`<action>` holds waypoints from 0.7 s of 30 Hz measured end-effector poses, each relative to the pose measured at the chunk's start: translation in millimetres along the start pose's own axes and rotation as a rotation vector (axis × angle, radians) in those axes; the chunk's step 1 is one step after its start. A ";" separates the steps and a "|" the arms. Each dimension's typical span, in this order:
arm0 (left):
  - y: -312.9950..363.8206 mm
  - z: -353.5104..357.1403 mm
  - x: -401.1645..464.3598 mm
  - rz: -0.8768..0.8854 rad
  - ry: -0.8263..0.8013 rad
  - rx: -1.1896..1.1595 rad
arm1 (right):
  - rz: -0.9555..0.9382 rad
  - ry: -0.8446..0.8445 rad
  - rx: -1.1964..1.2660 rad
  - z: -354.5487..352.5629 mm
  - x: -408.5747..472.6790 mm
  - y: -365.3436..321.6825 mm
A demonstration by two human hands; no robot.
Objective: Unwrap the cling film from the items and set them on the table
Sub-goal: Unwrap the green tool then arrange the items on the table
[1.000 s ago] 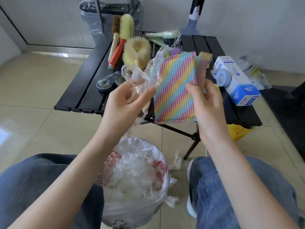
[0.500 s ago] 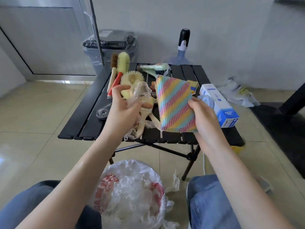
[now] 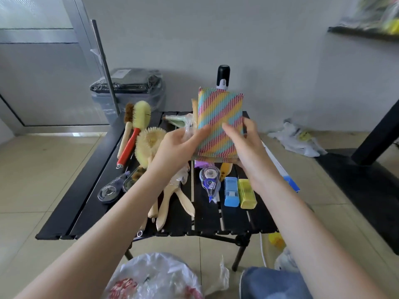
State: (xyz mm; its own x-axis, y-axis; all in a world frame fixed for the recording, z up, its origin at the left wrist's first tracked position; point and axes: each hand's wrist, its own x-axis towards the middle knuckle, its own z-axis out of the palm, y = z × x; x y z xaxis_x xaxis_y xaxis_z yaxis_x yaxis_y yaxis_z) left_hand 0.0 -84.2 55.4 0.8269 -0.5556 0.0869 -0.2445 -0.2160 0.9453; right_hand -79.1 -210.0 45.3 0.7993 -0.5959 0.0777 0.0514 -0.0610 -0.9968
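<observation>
Striped cloth stack point(image 3: 220, 124) held upright above black table point(image 3: 90, 190), right hand point(image 3: 248, 152) gripping its lower edge, left hand point(image 3: 174, 152) pinching crumpled cling film point(image 3: 188, 128) against its side

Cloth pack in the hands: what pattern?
Diagonal pink, yellow and blue stripes on the cloth pack; head view.

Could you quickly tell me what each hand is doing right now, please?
Left hand: grips crumpled cling film, thumb touching the striped cloth.
Right hand: holds the striped cloth.
</observation>
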 end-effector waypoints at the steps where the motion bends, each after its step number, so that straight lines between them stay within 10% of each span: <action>1: 0.4 0.7 8.0 -0.001 0.004 0.030 | 0.011 -0.030 0.001 -1.7 7.9 0.7; 12: -42.1 -30.3 132.1 0.053 0.316 0.428 | 0.010 0.221 -0.049 -12.3 122.5 24.1; 21: -71.8 -4.4 195.4 0.293 -0.230 1.160 | 0.094 0.188 -0.380 -3.7 194.5 77.2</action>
State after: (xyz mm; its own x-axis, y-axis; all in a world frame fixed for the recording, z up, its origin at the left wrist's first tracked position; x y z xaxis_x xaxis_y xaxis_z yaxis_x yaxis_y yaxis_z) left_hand 181.3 -173.7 5.9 0.5839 -0.8078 0.0807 -0.8118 -0.5821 0.0469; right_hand 78.1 -333.6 -16.5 0.6652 -0.7463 0.0243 -0.2684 -0.2694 -0.9249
